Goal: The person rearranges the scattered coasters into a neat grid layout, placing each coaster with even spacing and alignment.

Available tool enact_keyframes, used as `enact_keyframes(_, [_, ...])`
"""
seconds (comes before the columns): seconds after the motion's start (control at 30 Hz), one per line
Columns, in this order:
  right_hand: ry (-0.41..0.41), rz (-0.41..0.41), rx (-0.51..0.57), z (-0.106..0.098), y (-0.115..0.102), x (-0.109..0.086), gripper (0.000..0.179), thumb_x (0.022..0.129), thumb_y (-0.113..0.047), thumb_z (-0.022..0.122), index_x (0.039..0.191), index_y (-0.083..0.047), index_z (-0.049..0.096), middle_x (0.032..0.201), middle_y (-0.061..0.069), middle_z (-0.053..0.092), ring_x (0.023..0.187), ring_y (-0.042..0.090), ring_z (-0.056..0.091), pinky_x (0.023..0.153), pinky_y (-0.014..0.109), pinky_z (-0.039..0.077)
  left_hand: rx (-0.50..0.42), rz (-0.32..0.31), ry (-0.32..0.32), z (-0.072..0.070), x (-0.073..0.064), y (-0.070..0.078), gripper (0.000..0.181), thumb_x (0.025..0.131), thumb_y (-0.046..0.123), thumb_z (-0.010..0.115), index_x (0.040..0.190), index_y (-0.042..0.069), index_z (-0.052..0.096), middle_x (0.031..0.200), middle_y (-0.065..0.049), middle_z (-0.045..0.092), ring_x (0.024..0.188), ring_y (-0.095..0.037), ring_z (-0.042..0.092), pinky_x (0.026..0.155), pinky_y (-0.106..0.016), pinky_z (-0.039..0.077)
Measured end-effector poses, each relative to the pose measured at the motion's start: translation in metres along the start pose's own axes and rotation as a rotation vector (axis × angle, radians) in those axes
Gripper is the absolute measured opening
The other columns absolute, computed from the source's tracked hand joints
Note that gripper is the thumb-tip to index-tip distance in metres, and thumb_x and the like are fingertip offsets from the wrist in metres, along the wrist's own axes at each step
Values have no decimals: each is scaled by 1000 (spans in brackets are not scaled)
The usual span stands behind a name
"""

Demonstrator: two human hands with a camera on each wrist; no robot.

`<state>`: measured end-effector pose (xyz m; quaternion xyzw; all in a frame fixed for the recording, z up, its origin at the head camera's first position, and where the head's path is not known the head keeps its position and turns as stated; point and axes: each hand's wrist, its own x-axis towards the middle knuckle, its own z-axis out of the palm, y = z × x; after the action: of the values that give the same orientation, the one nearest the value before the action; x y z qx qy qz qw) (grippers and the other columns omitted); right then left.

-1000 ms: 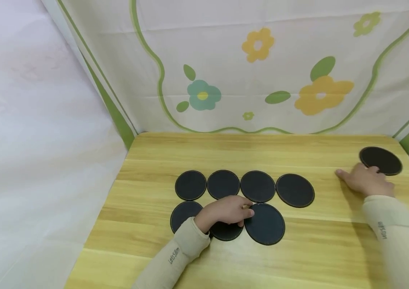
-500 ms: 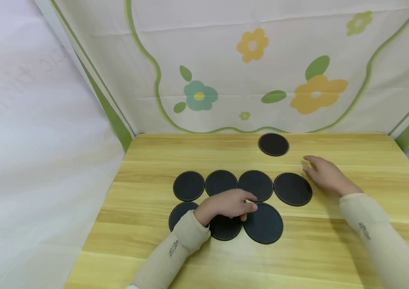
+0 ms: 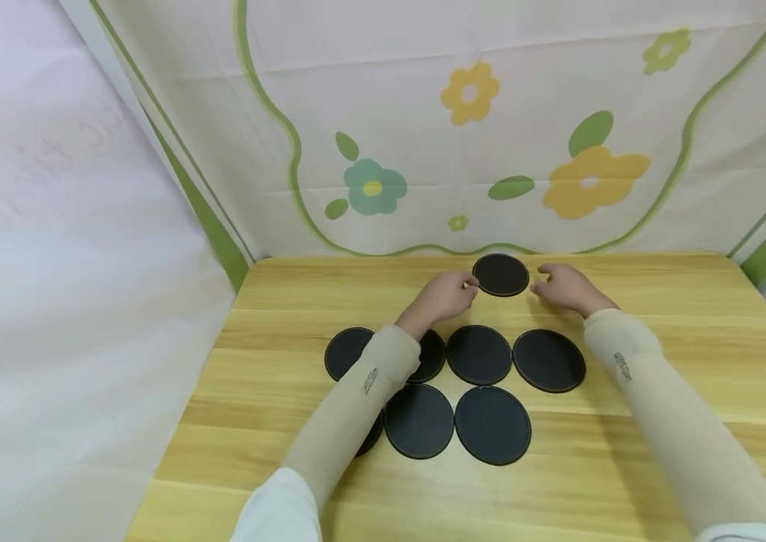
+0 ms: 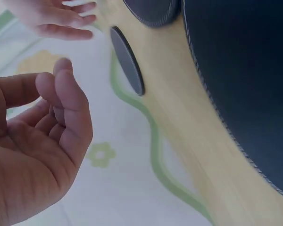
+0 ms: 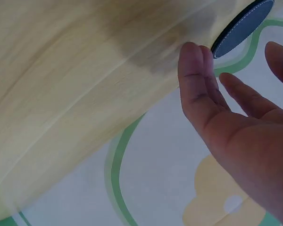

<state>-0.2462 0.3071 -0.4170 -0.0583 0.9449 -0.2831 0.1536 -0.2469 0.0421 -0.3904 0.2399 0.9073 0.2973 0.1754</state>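
A lone black disc (image 3: 501, 275) was seen flat on the wooden table (image 3: 661, 301) at 12 o'clock, near the far edge, just below the floral backdrop (image 3: 491, 135). It was flanked by both hands: the left hand (image 3: 447, 295) at its 9 o'clock, the right hand (image 3: 562, 287) at its 3 o'clock. Left fingertips appeared to be at the rim; actual contact could not be confirmed. A small gap was seen between the right fingers and the rim.

Neither hand was clamped on anything. In the left wrist view the left hand (image 4: 33, 150) was loosely curled and empty, with the disc (image 4: 127, 61) seen edge-on just beyond it. In the right wrist view the right hand (image 5: 240, 136) was spread, fingers relaxed and apart, with the disc (image 5: 243, 28) just beyond the fingertips.

The disc was round, thin and matte black, with light stitching noted along the rim. It was well apart from the group of matching discs (image 3: 478, 354) laid out at 6 o'clock of it, in two rows, partly covered by the left sleeve (image 3: 349, 406).
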Motion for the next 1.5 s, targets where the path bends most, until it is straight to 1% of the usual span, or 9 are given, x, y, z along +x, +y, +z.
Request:
enact_keyframes(0.17, [-22,57,62,-1,-4,13,60,103,-17,50,147,20,31,140,43,40,99,43,59,80,49,53,-3,-55,7,2,32,-8,37,109,21,46,141,7,60,136,-5,61,111,-18,61,80,-31,49])
enact_keyframes(0.27, [-46,63,122,1,-6,20,60,102,-14,50,147,20,29,104,34,60,70,27,57,66,39,52,6,-112,4,5,44,-13,41,108,20,48,146,7,53,140,-7,58,114,-20,60,86,-33,49])
enact_keyframes(0.37, [-93,83,239,3,-7,25,61,102,-8,46,151,20,21,67,14,53,52,16,46,56,34,48,34,-142,19,8,53,-16,45,107,19,49,151,7,47,145,-7,54,120,-21,58,94,-34,47])
enact_keyframes(0.6, [-130,165,463,9,-3,29,59,104,-2,35,156,12,12,57,4,43,46,12,38,47,31,38,41,-148,27,19,65,-14,57,102,9,49,157,6,36,155,-6,44,129,-17,51,98,-28,43])
enact_keyframes(0.7, [-123,168,484,11,-3,29,59,103,-2,34,157,10,13,54,3,42,43,12,36,45,30,36,-47,-189,11,21,68,-11,58,103,13,47,159,10,33,154,-5,45,90,-14,59,77,-26,45])
enact_keyframes(0.83, [-107,166,532,12,-6,28,57,102,-1,35,156,11,20,55,3,41,45,14,35,46,31,34,-218,-250,31,23,72,-10,58,103,15,46,159,13,33,144,-7,55,47,-13,33,53,-28,37])
enact_keyframes(1.07, [-83,226,705,16,-14,28,58,104,0,40,158,3,19,62,2,35,50,14,31,48,31,33,-615,-306,113,26,63,-9,58,102,8,52,158,10,37,151,-12,47,63,-18,53,69,-37,55])
enact_keyframes(1.2, [-64,240,728,18,-18,29,64,104,-1,43,160,-3,12,68,5,40,50,14,36,48,31,38,-789,-321,123,25,60,-13,59,102,7,53,158,8,34,126,-14,58,80,-25,55,81,-44,54])
enact_keyframes(1.5, [-17,186,762,15,-19,28,64,105,-3,47,158,-5,11,83,17,65,54,15,57,52,31,52,-952,-319,157,20,62,-19,64,100,3,53,158,0,28,84,-8,52,63,-16,44,73,-39,49])
